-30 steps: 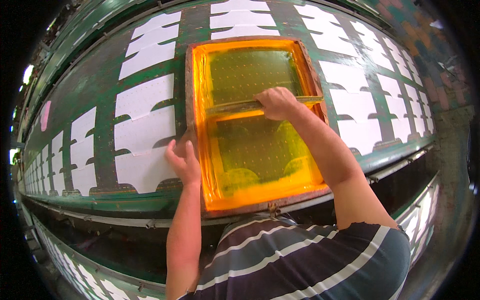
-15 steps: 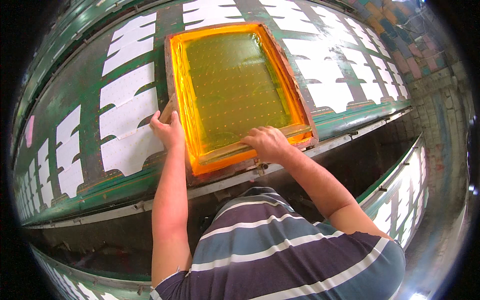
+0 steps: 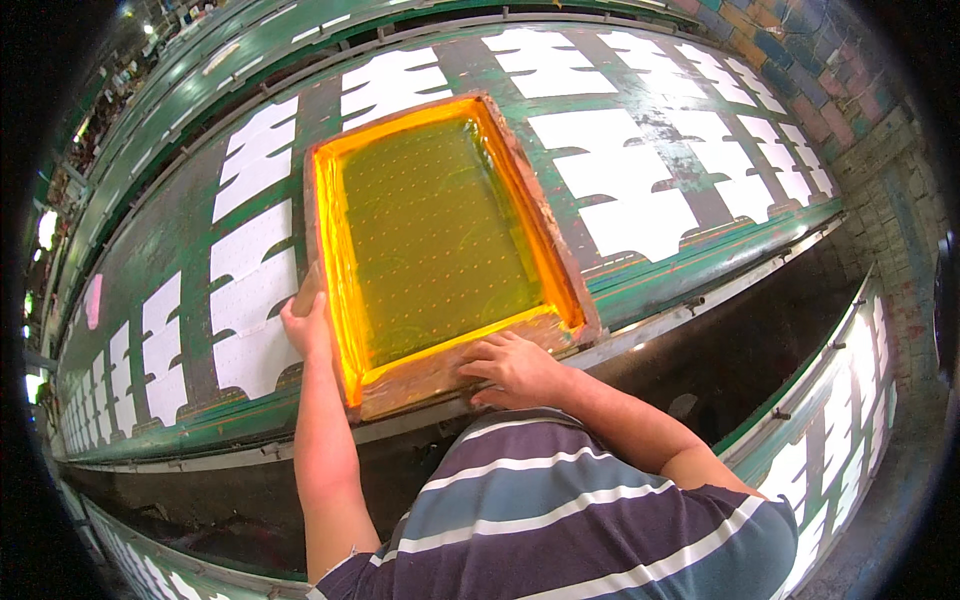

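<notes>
A screen-printing frame with an olive mesh and yellow-orange inner edges is held over the long green table. Its near wooden wall faces me and hangs over the table's front edge. My left hand is closed round a wooden handle on the frame's left side. On the near wall lies my right hand, fingers bent against the wood; its thumb is hidden. White cut sheets with small dots lie left of the frame, and more white sheets lie to its right.
A metal rail with small stubs runs along the table's front edge. Beyond a dark gap, another table with white sheets stands at the lower right. More green tables run behind. A pink strip lies at the far left.
The frame has come nearer to me, and its near wall now shows more. My right hand has moved from a bar inside the frame's near end to the outer wall. My left hand keeps the handle.
</notes>
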`<state>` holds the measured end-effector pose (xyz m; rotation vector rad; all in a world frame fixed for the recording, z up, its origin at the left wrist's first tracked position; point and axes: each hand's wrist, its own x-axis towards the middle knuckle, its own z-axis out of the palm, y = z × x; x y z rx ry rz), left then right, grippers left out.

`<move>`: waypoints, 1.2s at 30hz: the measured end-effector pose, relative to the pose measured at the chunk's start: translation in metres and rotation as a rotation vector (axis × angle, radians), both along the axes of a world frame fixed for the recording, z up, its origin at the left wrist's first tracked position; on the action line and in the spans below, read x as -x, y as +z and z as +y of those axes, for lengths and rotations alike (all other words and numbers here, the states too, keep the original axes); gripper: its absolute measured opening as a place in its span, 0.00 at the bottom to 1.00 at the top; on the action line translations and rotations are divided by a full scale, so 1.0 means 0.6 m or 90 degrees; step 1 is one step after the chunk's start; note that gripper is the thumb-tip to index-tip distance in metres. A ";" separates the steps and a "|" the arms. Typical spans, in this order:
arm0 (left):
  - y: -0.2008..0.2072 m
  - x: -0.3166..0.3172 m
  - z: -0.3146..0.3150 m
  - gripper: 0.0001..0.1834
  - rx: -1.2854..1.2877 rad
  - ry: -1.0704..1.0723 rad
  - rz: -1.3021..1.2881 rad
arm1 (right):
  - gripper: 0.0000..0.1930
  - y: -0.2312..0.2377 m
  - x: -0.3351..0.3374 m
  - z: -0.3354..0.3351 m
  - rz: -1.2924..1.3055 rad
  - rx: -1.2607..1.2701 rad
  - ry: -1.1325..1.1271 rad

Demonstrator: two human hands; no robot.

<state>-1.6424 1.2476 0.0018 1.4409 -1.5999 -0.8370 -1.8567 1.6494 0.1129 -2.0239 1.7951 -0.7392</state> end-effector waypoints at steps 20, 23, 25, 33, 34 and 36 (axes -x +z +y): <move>0.028 0.017 0.017 0.30 -0.064 0.076 0.041 | 0.40 -0.082 0.291 0.028 -0.091 -0.101 -0.591; 0.027 0.011 0.019 0.29 -0.121 0.051 0.068 | 0.39 -0.082 0.287 0.016 -0.067 -0.078 -0.589; 0.027 0.005 0.017 0.29 -0.153 0.020 0.102 | 0.37 -0.076 0.285 0.010 -0.100 -0.095 -0.607; 0.060 0.010 0.008 0.29 -0.198 0.006 0.158 | 0.34 -0.002 0.295 0.016 -0.130 0.005 -0.605; 0.071 0.015 0.008 0.29 -0.215 -0.001 0.179 | 0.34 0.006 0.303 0.020 -0.120 -0.006 -0.600; 0.089 0.036 0.018 0.28 -0.200 -0.024 0.207 | 0.34 0.017 0.332 0.032 -0.109 -0.014 -0.621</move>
